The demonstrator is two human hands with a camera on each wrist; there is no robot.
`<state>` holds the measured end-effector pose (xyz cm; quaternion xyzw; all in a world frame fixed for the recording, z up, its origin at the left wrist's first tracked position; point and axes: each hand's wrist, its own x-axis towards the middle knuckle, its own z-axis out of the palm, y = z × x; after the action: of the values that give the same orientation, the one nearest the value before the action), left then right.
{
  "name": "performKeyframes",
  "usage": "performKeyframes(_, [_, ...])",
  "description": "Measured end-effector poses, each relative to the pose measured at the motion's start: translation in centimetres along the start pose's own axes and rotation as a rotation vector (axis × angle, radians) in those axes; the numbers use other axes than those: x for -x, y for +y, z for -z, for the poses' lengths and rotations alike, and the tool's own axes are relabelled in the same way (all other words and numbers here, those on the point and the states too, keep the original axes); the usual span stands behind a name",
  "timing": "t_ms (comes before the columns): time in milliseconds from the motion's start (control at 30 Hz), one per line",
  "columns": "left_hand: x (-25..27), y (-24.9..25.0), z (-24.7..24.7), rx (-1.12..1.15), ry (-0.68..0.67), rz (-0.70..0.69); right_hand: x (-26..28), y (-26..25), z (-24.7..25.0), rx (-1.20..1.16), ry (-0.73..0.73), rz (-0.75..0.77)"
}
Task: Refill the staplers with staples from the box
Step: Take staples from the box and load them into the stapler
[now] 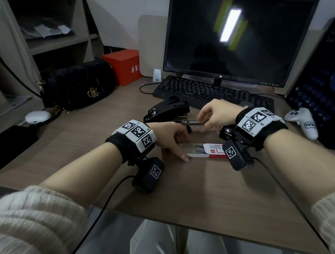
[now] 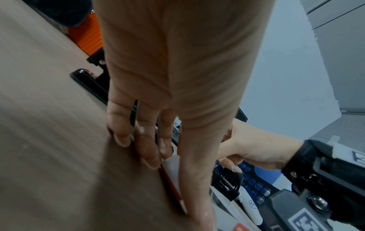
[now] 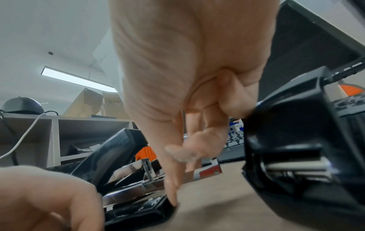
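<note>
Left-hand grip (image 1: 170, 137) flat on staple box (image 1: 205, 151); right-hand grip (image 1: 215, 115) pinching staple strip (image 1: 195, 122); monitor (image 1: 235, 35) logo unreadable.

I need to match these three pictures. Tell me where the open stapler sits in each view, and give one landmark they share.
Head: the open stapler lies at centre, beyond both hands, before the keyboard.
Left wrist: mostly hidden behind the left hand; only a black bar at left, which may be part of it.
Right wrist: lower left of centre, lid raised, metal channel bare.
Shared landmark: the keyboard.
</note>
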<state>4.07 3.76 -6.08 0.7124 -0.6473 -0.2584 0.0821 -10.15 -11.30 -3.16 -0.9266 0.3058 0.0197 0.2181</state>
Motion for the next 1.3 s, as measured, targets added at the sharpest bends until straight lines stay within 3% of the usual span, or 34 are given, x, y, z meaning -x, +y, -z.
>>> performKeyframes(300, [-0.1,0.0,-0.1,-0.030,0.008,0.005,0.9,-0.4,0.3,0.064,0.003,0.052])
performKeyframes(433, [-0.1,0.4,-0.1,-0.062,-0.008,0.047,2.0,-0.9,0.2,0.024,-0.131,0.102])
performKeyframes(633, [-0.1,0.7,-0.1,-0.115,-0.033,0.069,2.2,-0.3,-0.6,-0.052,-0.288,0.059])
performKeyframes(1300, [-0.1,0.8,-0.2,-0.161,0.016,0.020,2.2,0.0,-0.8,-0.129,-0.265,0.064])
